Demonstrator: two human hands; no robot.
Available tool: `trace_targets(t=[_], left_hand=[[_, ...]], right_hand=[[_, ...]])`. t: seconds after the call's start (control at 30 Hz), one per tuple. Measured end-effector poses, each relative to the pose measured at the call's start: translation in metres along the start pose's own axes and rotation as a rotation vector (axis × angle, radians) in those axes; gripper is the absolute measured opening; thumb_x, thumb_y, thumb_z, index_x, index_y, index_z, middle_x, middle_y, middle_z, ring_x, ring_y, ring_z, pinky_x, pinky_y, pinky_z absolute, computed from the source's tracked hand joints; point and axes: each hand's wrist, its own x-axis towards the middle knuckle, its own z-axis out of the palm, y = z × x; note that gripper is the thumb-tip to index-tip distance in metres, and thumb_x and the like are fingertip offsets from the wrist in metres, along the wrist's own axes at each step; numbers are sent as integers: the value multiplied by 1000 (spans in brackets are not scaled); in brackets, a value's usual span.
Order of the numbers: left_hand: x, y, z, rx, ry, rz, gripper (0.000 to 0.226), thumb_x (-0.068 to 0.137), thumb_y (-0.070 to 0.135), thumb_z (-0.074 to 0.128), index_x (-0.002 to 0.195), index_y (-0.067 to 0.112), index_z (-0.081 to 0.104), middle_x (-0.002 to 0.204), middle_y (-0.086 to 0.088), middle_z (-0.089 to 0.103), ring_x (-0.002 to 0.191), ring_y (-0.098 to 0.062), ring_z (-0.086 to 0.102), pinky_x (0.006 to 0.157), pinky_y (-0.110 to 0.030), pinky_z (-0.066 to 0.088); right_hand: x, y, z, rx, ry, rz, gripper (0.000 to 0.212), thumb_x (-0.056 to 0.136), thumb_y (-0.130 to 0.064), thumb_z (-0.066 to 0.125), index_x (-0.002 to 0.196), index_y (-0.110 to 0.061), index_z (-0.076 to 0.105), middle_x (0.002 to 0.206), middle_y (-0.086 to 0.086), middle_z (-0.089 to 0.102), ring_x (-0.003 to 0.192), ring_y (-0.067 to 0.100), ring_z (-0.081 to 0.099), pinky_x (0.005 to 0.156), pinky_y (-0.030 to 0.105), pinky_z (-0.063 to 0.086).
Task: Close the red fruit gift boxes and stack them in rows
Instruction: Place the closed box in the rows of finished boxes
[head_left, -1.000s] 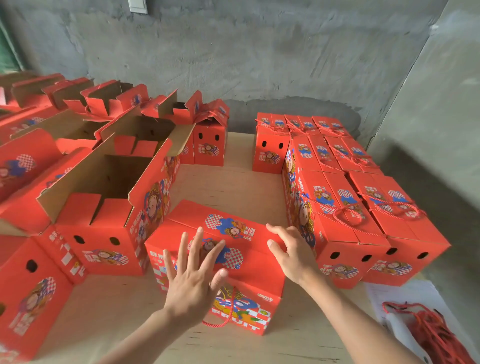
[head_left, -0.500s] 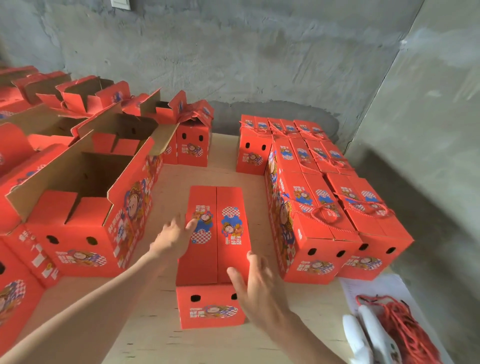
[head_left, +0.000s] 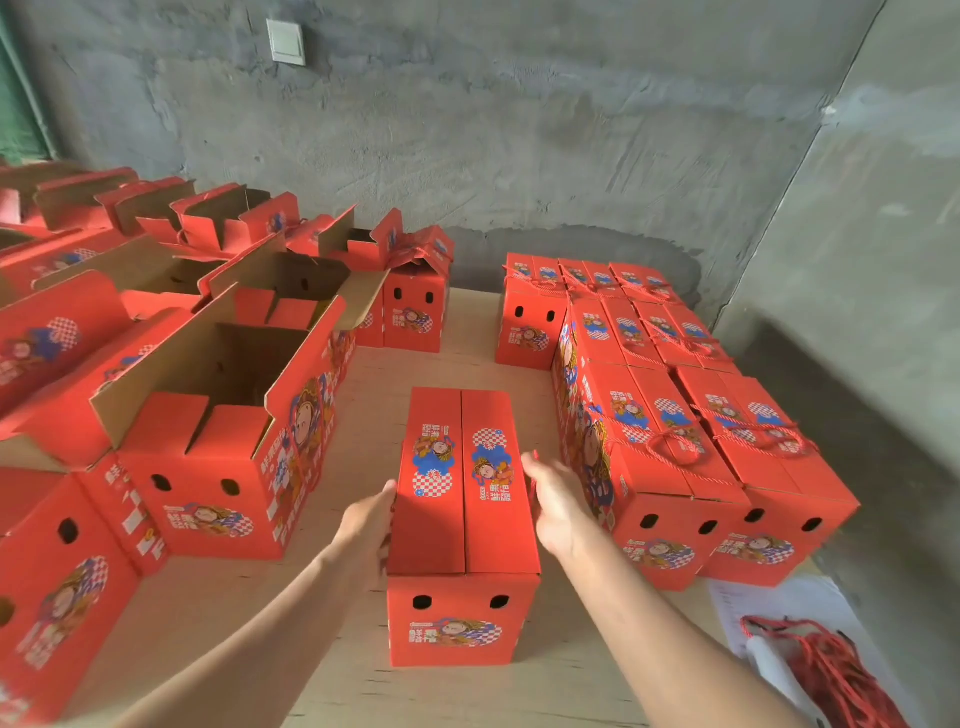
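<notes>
Between the two hands stands a closed red box (head_left: 462, 483), its two top flaps meeting along the middle. The left hand (head_left: 370, 525) is pressed flat against its left side and the right hand (head_left: 553, 499) against its right side, so both grip the box between them. The top flaps and the end panel bear a cartoon figure on blue with red-and-white checks, and Chinese writing too small to read. The end panel has two oval holes.

Just right of the right hand is a block of closed boxes (head_left: 670, 415) in rows, with red rope handles on top. Left of the left hand stand open boxes (head_left: 218, 415), flaps up and brown inside showing. Near the right forearm lie a white sheet (head_left: 779, 608) and a bundle of red cord (head_left: 831, 670). All rest on a pale wooden table (head_left: 467, 691).
</notes>
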Motion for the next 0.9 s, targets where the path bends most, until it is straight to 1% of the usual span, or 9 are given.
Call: trace_targets(t=[0.1,0.2,0.3,0.37,0.47,0.53,0.6,0.73,0.9], left_hand=[[-5,27,9,-79,12,206,27,96,24,49,70,19,53,77,-10,54,70,-21,49,64,-31,41],[-21,66,14,179,14,586,27,98,23,44,80,23,63,82,-4,59,66,-16,47,57,-24,37],[-45,110,16,483,-51,998,23,96,15,48,82,12,66,73,2,61,63,-2,50,56,-11,38],[-56,126,18,720,-80,1124,33,94,16,52,66,4,63,60,-5,61,55,-11,49,54,-23,38],[-58,125,9,750,43,1175,41,94,23,51,54,15,54,49,7,53,49,-7,50,49,-15,34],[-50,113,-5,688,159,1089,34,96,23,49,65,13,59,59,2,56,54,-13,50,50,-20,34],[-40,94,-15,799,115,926,27,95,24,51,81,7,68,76,-9,65,65,-22,58,56,-24,39],[-33,62,-22,905,-71,778,22,93,17,54,105,14,71,106,-10,69,97,-28,63,81,-29,48],[-47,77,-26,670,-73,987,24,95,16,53,113,8,66,112,-10,63,96,-18,59,78,-10,42]], right_hand=[[-5,-27,19,-135,-64,-224,40,94,-14,55,129,2,47,137,20,49,127,30,47,107,37,32],[-18,-50,37,-232,-228,-403,19,98,-6,42,96,-1,61,113,23,64,93,28,65,83,26,48],[-28,-61,57,-214,-398,-342,25,95,1,43,111,10,59,94,19,65,76,19,62,74,20,51],[-35,-63,66,-165,-525,-213,26,93,4,38,109,7,58,80,14,66,71,20,64,73,24,53],[-36,-72,66,-90,-542,-78,24,94,-6,36,95,-4,59,60,3,59,58,16,60,68,25,50],[-34,-85,63,-76,-450,-3,23,96,-10,39,84,-4,58,49,0,48,40,11,51,62,24,42],[-35,-98,63,-145,-379,11,25,97,-8,41,80,-1,58,45,-1,46,33,9,48,60,23,41],[-44,-121,75,-328,-274,-74,25,93,-3,42,71,-8,52,41,-3,51,56,14,56,60,25,43],[-67,-171,88,-390,-255,-301,23,93,-10,43,71,-16,49,42,-7,57,58,12,57,67,26,35]])
